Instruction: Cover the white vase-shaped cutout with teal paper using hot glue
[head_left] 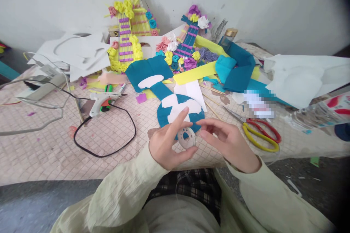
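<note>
Holding a small white spool (186, 138) between thumb and fingers, the left hand (168, 142) is closed on it just in front of the body, at the near edge of the table (41, 153). The right hand (228, 142) sits just beside it, fingers curled and fingertips pinched together near the spool's upper right edge; whether they grip a thread is too fine to tell.

Directly beyond both hands lies a teal guitar-shaped cutout (169, 98) with white patches, its round body partly hidden by the left hand's raised fingers. To the right of the right hand lie yellow-and-red scissors (259, 134), and further right a clear plastic bottle (314, 116). Well to the left of the left hand rests a white glue gun (102, 101), its black cord (109, 145) looping toward the hands. Farther back stand decorated paper guitars (127, 36) with paper flowers.
</note>
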`<state>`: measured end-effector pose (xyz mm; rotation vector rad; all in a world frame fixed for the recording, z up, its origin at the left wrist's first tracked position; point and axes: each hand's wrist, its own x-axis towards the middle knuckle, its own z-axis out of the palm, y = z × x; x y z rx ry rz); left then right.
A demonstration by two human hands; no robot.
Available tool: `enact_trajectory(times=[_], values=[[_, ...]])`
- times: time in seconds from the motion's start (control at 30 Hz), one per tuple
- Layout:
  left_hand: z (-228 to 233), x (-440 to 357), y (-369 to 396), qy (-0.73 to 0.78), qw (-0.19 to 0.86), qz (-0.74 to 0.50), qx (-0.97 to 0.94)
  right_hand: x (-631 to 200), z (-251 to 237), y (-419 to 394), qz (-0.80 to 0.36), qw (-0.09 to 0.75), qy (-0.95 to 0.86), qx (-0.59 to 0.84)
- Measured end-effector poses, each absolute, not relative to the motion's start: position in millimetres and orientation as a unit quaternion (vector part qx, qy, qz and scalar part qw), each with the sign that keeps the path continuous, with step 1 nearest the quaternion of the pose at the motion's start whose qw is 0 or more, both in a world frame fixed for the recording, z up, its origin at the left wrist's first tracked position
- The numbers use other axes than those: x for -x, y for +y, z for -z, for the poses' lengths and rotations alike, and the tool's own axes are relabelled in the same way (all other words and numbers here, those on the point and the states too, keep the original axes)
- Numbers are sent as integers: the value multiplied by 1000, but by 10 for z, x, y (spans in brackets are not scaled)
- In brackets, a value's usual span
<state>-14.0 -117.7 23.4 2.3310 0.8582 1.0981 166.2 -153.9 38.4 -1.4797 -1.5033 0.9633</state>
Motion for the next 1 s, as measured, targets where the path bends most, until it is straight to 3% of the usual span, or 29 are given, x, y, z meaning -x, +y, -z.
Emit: enact_trajectory(times=[0.33, 0.4, 0.53, 0.6, 0.7, 0.83, 0.87, 0.93, 1.0], values=[[-77, 88, -1091, 248, 284, -404, -833, -1609, -226, -1576, -496, 353, -582, 540], [-57, 86, -1080, 239, 309, -413, -823, -1723, -253, -1502, -418, 347, -607, 580], [-76, 122, -1090, 283, 394, -420, -767, -2302, -290, -1138, -108, 270, -650, 702], [-107, 155, -1096, 294, 442, -421, -735, -2660, -271, -896, -60, 208, -633, 743], [-166, 211, -1097, 311, 475, -414, -712, -2966, -231, -648, -72, 183, -608, 769], [-224, 253, -1081, 318, 478, -388, -721, -2623, -265, -754, -89, 240, -608, 752], [-229, 253, -1075, 313, 476, -382, -728, -2440, -292, -837, -126, 265, -626, 723], [-228, 246, -1067, 298, 470, -370, -744, -2062, -350, -999, -313, 348, -649, 600], [-221, 238, -1062, 286, 467, -357, -757, -1768, -393, -1107, -410, 370, -643, 530]])
